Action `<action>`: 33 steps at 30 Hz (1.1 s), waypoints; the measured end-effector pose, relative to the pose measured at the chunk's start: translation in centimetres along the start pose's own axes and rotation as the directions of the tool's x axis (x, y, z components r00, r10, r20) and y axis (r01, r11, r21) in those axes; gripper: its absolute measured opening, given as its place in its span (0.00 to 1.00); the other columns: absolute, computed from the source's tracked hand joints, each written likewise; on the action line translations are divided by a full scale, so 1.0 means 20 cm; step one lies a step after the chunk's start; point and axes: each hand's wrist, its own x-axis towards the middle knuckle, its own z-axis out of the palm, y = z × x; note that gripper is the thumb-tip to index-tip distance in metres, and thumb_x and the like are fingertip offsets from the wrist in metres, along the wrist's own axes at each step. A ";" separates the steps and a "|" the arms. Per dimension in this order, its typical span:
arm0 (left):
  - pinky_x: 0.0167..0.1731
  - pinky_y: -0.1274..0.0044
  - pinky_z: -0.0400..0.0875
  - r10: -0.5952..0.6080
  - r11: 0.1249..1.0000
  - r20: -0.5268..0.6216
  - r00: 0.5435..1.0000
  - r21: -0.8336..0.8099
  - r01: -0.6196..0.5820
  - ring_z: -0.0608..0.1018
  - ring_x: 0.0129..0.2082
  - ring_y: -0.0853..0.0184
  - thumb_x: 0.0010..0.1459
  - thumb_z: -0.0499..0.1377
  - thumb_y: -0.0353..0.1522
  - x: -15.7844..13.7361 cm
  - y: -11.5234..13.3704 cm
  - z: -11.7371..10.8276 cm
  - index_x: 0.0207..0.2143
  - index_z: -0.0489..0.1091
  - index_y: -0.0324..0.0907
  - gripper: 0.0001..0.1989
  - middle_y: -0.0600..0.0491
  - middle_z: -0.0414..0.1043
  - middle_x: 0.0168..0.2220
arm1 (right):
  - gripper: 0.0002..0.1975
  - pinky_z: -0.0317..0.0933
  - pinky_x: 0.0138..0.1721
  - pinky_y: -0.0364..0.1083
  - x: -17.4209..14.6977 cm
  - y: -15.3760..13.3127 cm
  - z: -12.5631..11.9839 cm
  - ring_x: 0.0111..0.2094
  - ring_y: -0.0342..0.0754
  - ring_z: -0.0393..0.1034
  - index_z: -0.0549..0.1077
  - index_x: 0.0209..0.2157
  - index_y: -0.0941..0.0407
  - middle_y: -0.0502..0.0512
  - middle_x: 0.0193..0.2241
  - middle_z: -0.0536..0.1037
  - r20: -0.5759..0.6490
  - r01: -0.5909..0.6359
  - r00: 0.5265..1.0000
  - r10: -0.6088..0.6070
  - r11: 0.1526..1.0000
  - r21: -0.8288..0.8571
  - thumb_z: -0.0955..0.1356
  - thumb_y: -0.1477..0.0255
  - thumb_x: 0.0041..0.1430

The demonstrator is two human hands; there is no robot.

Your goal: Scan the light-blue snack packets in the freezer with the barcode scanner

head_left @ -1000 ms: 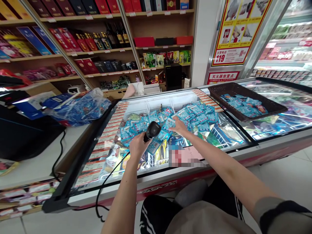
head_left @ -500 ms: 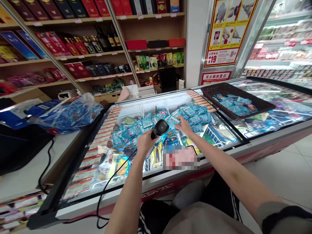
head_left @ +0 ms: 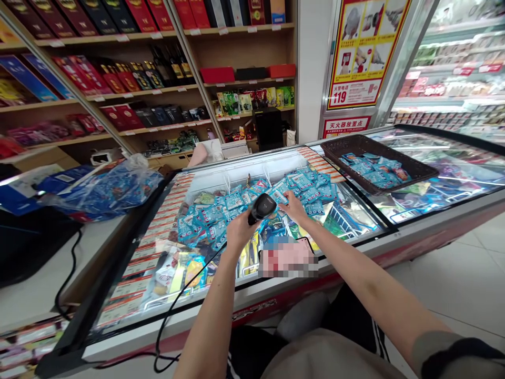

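My left hand is wrapped round the grip of a black barcode scanner, its head turned towards my right hand. A black cable runs down from it past my left forearm. My right hand pinches the edge of a small blue snack packet with a white label facing up. Under and around both hands, many similar blue packets lie in a loose pile on the glass top of a chest freezer. A blurred-out phone rests near the freezer's front edge.
A dark brown basket with more blue packets stands on the freezer at the right. On the left counter sits a clear plastic bag of blue packets. Shelves with boxes and bottles line the back wall.
The scanner and my left hand have moved slightly right, closer to the packet in my right hand. The whole view has shifted a little.
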 end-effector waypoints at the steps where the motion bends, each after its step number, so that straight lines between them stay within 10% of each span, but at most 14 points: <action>1: 0.30 0.77 0.63 0.004 1.000 -0.003 1.000 -0.004 -0.004 0.77 0.38 0.60 0.55 0.52 0.47 0.00 0.00 0.00 0.45 0.69 0.45 0.21 0.49 0.76 0.39 | 0.20 0.62 0.40 0.49 0.00 0.00 0.00 0.35 0.48 0.69 0.59 0.47 0.55 0.56 0.43 0.71 0.004 -0.001 1.000 0.001 1.000 0.000 0.64 0.66 0.53; 24: 0.30 0.76 0.64 -0.009 1.000 -0.014 1.000 -0.005 0.009 0.77 0.39 0.58 0.55 0.53 0.47 0.03 -0.01 0.02 0.45 0.70 0.44 0.22 0.47 0.76 0.38 | 0.23 0.62 0.35 0.48 0.01 0.00 -0.01 0.30 0.48 0.70 0.56 0.51 0.55 0.52 0.35 0.73 0.000 -0.021 1.000 0.021 0.999 0.032 0.63 0.65 0.55; 33: 0.30 0.76 0.64 -0.046 0.998 -0.050 0.998 0.030 0.048 0.77 0.38 0.58 0.55 0.52 0.48 0.06 -0.18 -0.01 0.46 0.70 0.44 0.23 0.47 0.76 0.39 | 0.13 0.61 0.40 0.48 0.08 -0.01 -0.12 0.35 0.50 0.67 0.67 0.43 0.57 0.57 0.34 0.71 -0.264 -0.141 0.961 0.075 0.960 -0.241 0.61 0.71 0.56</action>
